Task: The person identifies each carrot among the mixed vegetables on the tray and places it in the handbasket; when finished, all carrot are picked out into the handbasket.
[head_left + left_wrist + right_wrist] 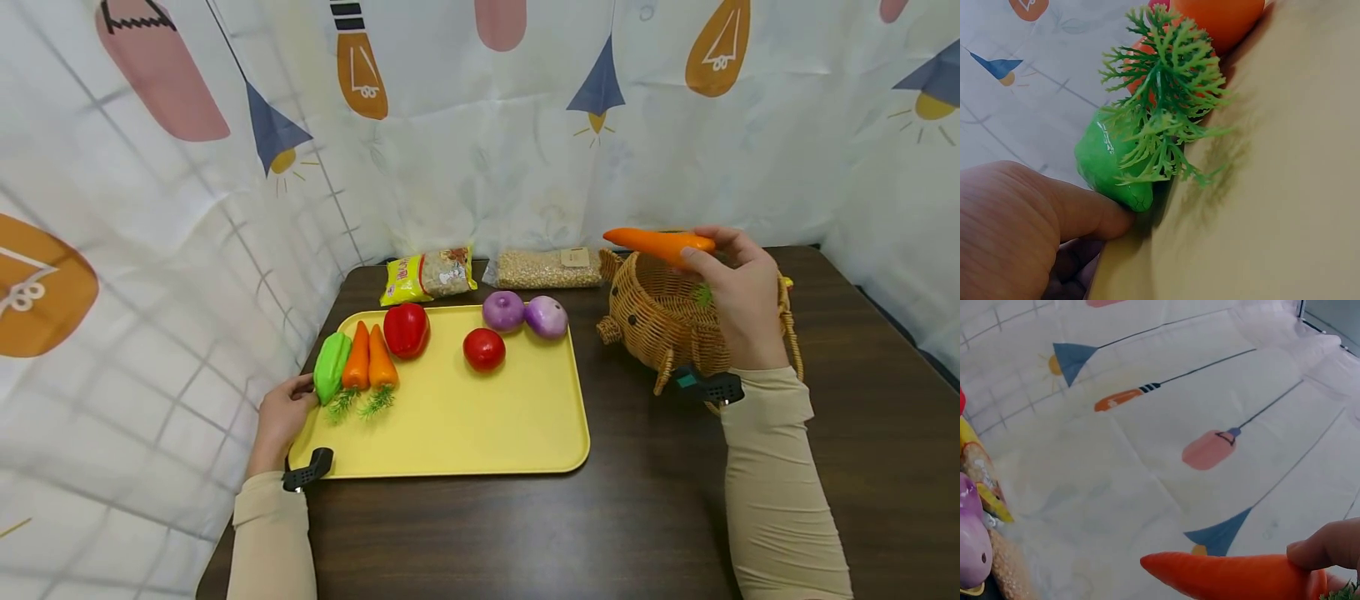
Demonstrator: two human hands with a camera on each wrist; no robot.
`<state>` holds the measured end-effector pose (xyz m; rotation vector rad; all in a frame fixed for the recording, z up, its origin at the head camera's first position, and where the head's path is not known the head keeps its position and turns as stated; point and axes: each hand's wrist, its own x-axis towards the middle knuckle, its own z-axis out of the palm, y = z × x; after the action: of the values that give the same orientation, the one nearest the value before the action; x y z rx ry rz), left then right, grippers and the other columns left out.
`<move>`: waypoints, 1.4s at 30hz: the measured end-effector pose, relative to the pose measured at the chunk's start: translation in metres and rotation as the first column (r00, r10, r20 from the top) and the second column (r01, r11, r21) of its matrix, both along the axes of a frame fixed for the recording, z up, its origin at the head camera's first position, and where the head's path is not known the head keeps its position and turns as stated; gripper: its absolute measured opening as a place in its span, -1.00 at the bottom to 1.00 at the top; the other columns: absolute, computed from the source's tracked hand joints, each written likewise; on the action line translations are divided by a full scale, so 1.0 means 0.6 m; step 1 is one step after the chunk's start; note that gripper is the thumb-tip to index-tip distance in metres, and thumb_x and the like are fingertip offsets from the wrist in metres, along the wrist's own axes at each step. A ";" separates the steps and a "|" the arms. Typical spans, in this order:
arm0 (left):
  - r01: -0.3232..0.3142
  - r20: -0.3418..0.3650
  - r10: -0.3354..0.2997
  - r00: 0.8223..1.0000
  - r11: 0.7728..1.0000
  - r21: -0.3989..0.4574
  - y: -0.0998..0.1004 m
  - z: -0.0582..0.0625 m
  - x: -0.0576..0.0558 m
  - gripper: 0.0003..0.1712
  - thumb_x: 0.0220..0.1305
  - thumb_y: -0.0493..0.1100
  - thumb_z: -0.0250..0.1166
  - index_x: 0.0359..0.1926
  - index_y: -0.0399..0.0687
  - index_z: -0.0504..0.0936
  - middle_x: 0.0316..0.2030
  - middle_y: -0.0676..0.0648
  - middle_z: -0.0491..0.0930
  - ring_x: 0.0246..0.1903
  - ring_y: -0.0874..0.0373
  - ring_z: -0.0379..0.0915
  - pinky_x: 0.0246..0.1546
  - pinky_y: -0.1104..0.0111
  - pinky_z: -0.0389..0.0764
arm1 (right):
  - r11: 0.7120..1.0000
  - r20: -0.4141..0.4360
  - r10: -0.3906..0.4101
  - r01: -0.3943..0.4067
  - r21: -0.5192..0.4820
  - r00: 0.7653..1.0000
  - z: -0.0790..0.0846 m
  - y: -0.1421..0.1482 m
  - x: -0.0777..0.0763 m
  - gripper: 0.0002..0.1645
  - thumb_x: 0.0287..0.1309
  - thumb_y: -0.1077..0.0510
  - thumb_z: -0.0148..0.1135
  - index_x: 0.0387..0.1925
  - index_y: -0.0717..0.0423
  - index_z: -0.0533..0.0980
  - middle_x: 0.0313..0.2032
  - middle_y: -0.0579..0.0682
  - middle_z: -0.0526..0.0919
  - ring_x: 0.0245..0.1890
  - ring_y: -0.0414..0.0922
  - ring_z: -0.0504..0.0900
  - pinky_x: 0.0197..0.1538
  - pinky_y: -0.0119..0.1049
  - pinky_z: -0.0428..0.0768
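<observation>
My right hand (750,308) pinches an orange toy carrot (660,243) by its thick end, above the wicker basket (652,321). In the right wrist view the carrot (1229,575) points left, its green leaves mostly cut off by the frame. My left hand (283,417) grips the left rim of the yellow tray (465,433), thumb on top and fingers curled below the edge. Right at the thumb lies a green star fruit (1110,162). Two more carrots (357,358) with leafy tops lie beside it on the tray.
On the tray are a red bell pepper (407,331), a tomato (483,350) and two purple onions (504,311). Behind it lie a yellow packet (427,275) and a bag of grains (543,269). A printed curtain (480,167) rises behind the dark table (525,533).
</observation>
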<state>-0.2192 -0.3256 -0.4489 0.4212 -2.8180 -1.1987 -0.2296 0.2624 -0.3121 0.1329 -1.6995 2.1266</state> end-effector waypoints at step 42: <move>0.011 0.007 -0.011 1.000 1.000 0.011 0.001 0.003 0.002 -0.45 0.38 -0.23 0.04 0.36 -0.29 0.37 0.19 -0.35 0.46 0.10 -0.17 0.40 -0.01 0.17 0.39 | 0.757 0.226 -0.303 0.089 0.648 0.926 -0.033 0.073 -0.012 -0.41 0.27 -0.06 0.21 0.22 0.17 0.43 0.03 -0.12 0.36 -0.33 -0.33 0.50 -0.34 -0.55 0.55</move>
<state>-0.2178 -0.3249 -0.4470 0.4118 -2.8245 -1.2171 -0.2367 0.3064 -0.3320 -0.2132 -2.4461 1.3955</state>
